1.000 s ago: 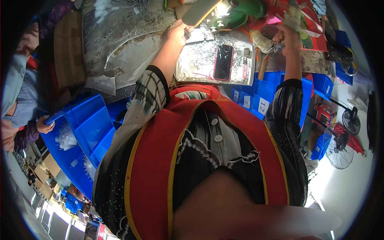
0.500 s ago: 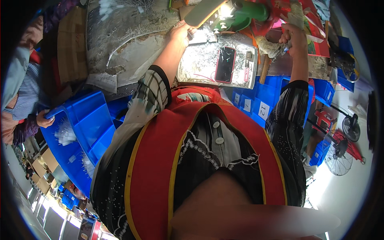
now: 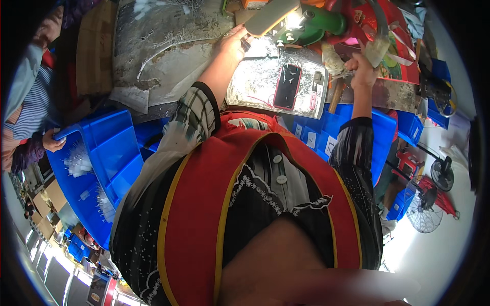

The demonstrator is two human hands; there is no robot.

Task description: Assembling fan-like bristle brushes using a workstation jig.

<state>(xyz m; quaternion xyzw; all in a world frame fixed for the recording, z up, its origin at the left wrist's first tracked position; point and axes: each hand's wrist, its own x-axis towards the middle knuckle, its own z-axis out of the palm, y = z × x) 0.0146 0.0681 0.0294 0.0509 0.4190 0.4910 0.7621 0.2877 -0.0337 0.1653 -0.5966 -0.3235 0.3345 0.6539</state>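
Note:
My left hand [image 3: 234, 47] is at the left of a bench-top machine with a green body [image 3: 322, 25]. Its fingers are closed on a small dark bristly piece [image 3: 247, 43], partly hidden by the pale lamp head [image 3: 271, 18]. My right hand [image 3: 362, 72] has its fingers curled at the machine's right side. It lies between a cloth-wrapped knob [image 3: 333, 60] and a bar wrapped in clear plastic [image 3: 377, 50]; what sits inside the fingers is hidden. Between my forearms, a pale metal tray [image 3: 250, 84] holds a red-edged phone [image 3: 287, 86] and a small red-handled cutter [image 3: 313, 96].
White-bristled brushes [image 3: 142, 7] and loose wires lie on the worn bench [image 3: 168, 56]. Blue bins [image 3: 115, 158] stand below the bench on both sides. A person's hand [image 3: 53, 141] holds the left bin's rim. Standing fans [image 3: 424, 209] are at the right.
My right hand has moved left and toward me, with the wrapped bar swinging nearer. My left hand stays by the machine with the bristly piece. The view has shifted slightly.

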